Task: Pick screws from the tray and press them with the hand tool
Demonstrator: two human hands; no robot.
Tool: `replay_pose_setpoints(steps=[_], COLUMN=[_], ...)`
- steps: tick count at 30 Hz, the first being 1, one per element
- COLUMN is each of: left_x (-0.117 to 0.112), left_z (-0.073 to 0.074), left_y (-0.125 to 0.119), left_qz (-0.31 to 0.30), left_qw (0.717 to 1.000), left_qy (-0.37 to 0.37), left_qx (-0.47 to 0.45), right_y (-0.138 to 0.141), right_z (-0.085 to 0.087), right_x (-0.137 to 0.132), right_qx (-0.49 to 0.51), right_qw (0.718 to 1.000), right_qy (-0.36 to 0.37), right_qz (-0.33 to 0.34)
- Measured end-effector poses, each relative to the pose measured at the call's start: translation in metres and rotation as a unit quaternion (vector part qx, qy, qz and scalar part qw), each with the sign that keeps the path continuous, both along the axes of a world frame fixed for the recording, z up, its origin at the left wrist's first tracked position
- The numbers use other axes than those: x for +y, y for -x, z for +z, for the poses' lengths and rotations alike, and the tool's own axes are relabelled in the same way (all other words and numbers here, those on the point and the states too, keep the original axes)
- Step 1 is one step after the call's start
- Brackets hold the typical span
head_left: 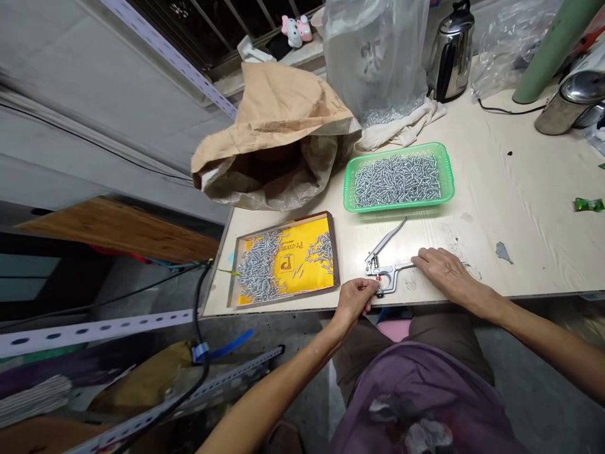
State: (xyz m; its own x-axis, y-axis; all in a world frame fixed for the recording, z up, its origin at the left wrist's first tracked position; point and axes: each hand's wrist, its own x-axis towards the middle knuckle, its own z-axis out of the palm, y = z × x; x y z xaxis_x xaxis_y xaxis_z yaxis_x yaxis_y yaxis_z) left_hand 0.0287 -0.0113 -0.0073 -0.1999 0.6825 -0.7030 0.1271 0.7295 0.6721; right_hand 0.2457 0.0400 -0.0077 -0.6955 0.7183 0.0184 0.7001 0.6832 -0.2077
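Silver hand-press pliers [394,272] with a spring and a small red part lie near the table's front edge, their upper lever raised. My right hand [442,271] is closed on the end of the lower handle. At the jaw end, my left hand [358,296] is closed in a pinch; what its fingertips hold is too small to make out. To its left is a shallow box [336,252] with a yellow bottom, bearing small silver metal pieces [259,268] in two heaps. Beyond the pliers, a green plastic basket [447,170] holds many similar pieces.
A crumpled brown paper bag [283,104] stands open behind the box. Behind the basket are a clear plastic bag [375,63] and a white cloth [401,126]. A steel kettle [456,50], a green tube [551,53] and a green wrapper [588,204] are at the right.
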Motion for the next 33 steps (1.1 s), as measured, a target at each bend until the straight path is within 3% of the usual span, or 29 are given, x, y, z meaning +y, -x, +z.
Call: replay_pose_setpoints(steps=[7, 12, 16, 22, 26, 28, 30, 33], left_x=[0.011, 0.013, 0.012, 0.013, 0.008, 0.003, -0.002, 0.004], left_z=[0.005, 0.009, 0.011, 0.012, 0.009, 0.008, 0.006, 0.001], left_y=[0.004, 0.002, 0.000, -0.001, 0.003, 0.006, 0.007, -0.002], left_qz=[-0.055, -0.063, -0.056, -0.067, -0.107, -0.151, -0.204, -0.298], left_qw=[0.996, 0.995, 0.995, 0.993, 0.989, 0.980, 0.948, 0.845], left_qy=[0.066, 0.073, 0.078, 0.086, 0.080, 0.025, -0.100, -0.293], left_qx=[0.014, 0.022, 0.029, 0.037, 0.067, 0.129, 0.224, 0.333], right_y=[-0.001, 0.009, 0.025, 0.038, 0.037, 0.034, 0.032, 0.030], right_z=[0.010, -0.005, -0.013, 0.012, 0.022, 0.023, 0.024, 0.028], right_x=[0.015, 0.054, 0.081, 0.084, 0.073, 0.067, 0.062, 0.055], right_qx=[0.008, 0.021, -0.028, -0.141, -0.154, -0.143, -0.128, -0.121], right_qw=[0.998, 0.994, 0.990, 0.979, 0.979, 0.982, 0.984, 0.985], right_qy=[0.061, 0.046, 0.056, 0.068, 0.056, 0.060, 0.067, 0.081], right_qz=[0.024, 0.096, 0.127, 0.127, 0.118, 0.108, 0.100, 0.096])
